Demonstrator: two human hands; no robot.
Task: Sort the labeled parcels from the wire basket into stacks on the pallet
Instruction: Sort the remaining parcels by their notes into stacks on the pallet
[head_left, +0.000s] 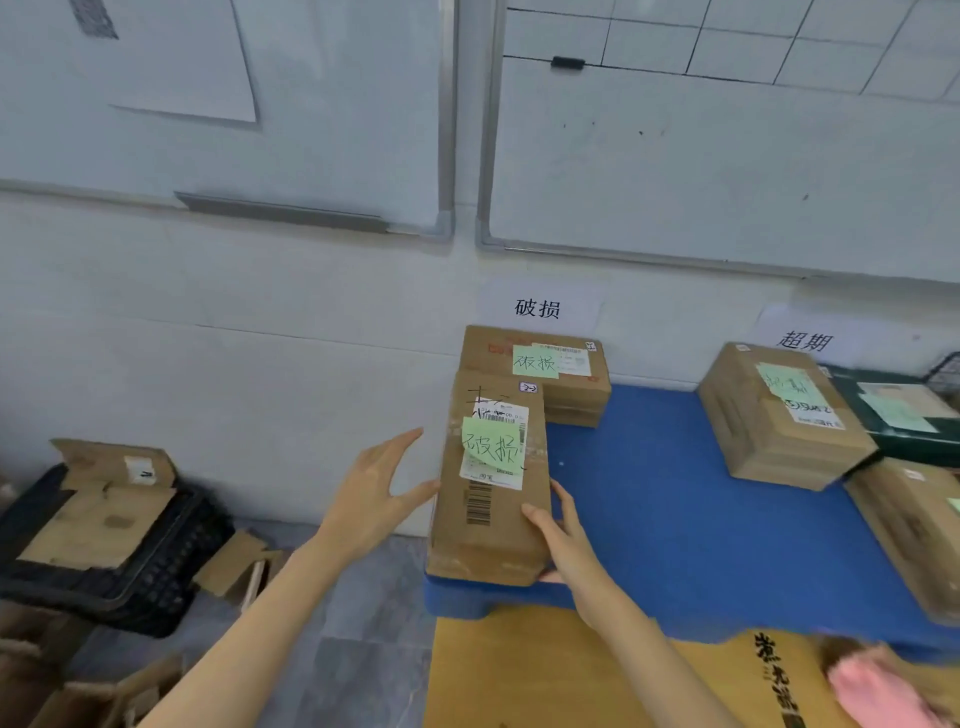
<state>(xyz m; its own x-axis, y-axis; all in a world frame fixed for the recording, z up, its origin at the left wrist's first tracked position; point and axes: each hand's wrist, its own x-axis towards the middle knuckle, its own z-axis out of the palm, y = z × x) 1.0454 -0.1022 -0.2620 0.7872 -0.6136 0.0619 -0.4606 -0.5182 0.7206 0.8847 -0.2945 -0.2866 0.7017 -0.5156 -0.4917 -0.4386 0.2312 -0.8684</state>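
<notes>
Now the blue pallet (691, 519) spreads out ahead and to the right of my hands, its near left corner right under what I'm handling. On that corner lies a long brown parcel (493, 499), flat, its long axis running away from me toward the wall, the barcode end nearest me and the green note (492, 444) with handwriting on the upper half. Its far end reaches up to a second parcel (540, 374) with the same kind of green note; I can't tell whether they touch. Well off to the right of my grip sit two more boxes (779, 415), one behind the other.

My left hand (371, 499) is reached forward, palm turned in toward the parcel's left side, fingers spread and loose, only the lower fingertips meeting the cardboard. My right hand (563, 540) cups the near right corner, thumb lying on the top face and fingers wrapped down the side, pressed on rather than clamped.
</notes>
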